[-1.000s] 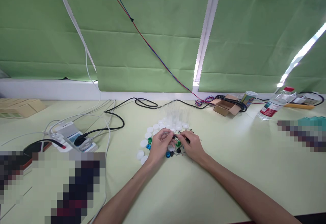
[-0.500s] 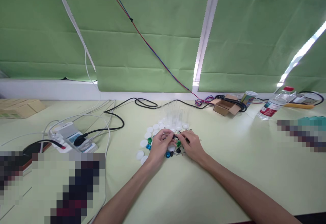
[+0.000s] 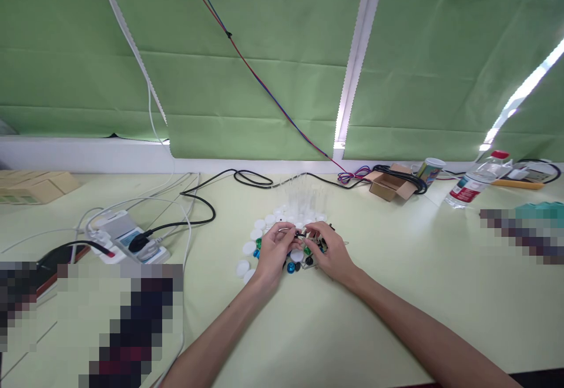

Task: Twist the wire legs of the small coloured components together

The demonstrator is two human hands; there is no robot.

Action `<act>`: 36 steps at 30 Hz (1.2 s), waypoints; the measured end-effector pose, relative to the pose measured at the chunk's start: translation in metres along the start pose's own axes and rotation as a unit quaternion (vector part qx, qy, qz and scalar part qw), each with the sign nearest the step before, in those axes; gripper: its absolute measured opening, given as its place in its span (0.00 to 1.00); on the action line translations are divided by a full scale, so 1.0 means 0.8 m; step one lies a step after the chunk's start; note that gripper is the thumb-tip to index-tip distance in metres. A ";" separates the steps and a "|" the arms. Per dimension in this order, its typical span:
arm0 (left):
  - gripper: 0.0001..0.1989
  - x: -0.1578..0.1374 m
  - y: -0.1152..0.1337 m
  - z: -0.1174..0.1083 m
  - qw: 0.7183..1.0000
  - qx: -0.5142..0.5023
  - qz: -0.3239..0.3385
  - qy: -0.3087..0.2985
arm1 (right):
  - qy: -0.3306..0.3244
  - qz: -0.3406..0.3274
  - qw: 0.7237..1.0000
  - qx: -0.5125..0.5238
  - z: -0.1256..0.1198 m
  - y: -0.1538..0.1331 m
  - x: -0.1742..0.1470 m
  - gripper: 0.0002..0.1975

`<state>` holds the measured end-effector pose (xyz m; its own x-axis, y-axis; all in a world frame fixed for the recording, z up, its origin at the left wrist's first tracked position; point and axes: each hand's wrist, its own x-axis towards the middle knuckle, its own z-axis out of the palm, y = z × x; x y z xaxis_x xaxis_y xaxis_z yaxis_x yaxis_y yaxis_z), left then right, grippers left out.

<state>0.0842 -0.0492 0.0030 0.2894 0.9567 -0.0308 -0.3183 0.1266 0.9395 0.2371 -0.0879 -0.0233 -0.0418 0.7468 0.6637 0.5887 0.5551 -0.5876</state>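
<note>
My left hand (image 3: 277, 251) is closed, with thumb and fingers pinching a small dark rod-like piece (image 3: 301, 234) whose kind is too small to make out. Close by on the right, my right hand (image 3: 331, 253) has thumb and forefinger apart around the far end of that piece, with a gap showing between them. Under and around both hands lie several white round discs (image 3: 249, 248), a blue round part (image 3: 291, 267), a black round part (image 3: 309, 260) and green parts (image 3: 307, 250). Behind the hands stand clear upright tubes (image 3: 302, 197). My palms hide some of the parts.
A power strip (image 3: 127, 241) with plugs and cables lies on the left. A black cable (image 3: 211, 203) runs along the table's back. An opened cardboard box (image 3: 390, 187), a can (image 3: 429, 170) and a plastic bottle (image 3: 473, 185) stand at the back right.
My right thumb and forefinger have parted from their pinch at the dark piece, leaving a gap. My left hand keeps its grip, nearly in the same place.
</note>
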 end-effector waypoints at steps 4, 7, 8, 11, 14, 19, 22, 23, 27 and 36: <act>0.15 0.001 -0.001 0.000 1.000 0.003 0.000 -0.007 | -0.004 0.007 1.000 0.000 0.001 0.003 -0.001 0.11; 0.15 0.000 0.000 0.000 1.000 0.006 0.000 -0.009 | -0.009 0.016 1.000 -0.002 0.001 0.004 -0.002 0.11; 0.15 -0.001 0.001 0.001 1.000 0.008 0.000 -0.010 | -0.009 0.019 1.000 -0.003 0.001 0.004 -0.002 0.11; 0.15 -0.002 0.002 0.001 1.000 0.022 0.002 -0.016 | -0.006 0.031 1.000 -0.003 0.002 0.004 -0.003 0.10; 0.14 -0.001 0.000 0.000 0.999 0.037 0.006 -0.022 | -0.005 0.040 0.999 -0.003 0.003 0.004 -0.003 0.10; 0.14 0.000 -0.004 0.000 0.999 0.042 0.012 -0.030 | -0.012 0.055 0.998 -0.012 0.003 0.005 -0.004 0.10; 0.15 -0.001 -0.004 0.001 0.999 0.040 0.008 -0.031 | -0.015 0.059 0.998 -0.016 0.003 0.007 -0.005 0.11; 0.15 -0.002 -0.003 0.001 0.999 0.039 0.007 -0.031 | -0.014 0.059 0.998 -0.018 0.003 0.007 -0.005 0.11; 0.16 -0.003 -0.002 0.003 0.999 0.037 0.000 -0.028 | -0.001 0.054 0.998 -0.039 0.004 0.008 -0.004 0.10; 0.15 -0.002 0.002 0.002 0.999 0.030 0.010 -0.006 | 0.013 0.024 0.999 -0.031 0.002 0.002 -0.002 0.08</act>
<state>0.0847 -0.0513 0.0050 0.2951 0.9554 -0.0075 -0.2695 0.0908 0.9587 0.2372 -0.0875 -0.0260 0.0082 0.7623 0.6472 0.6391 0.4937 -0.5897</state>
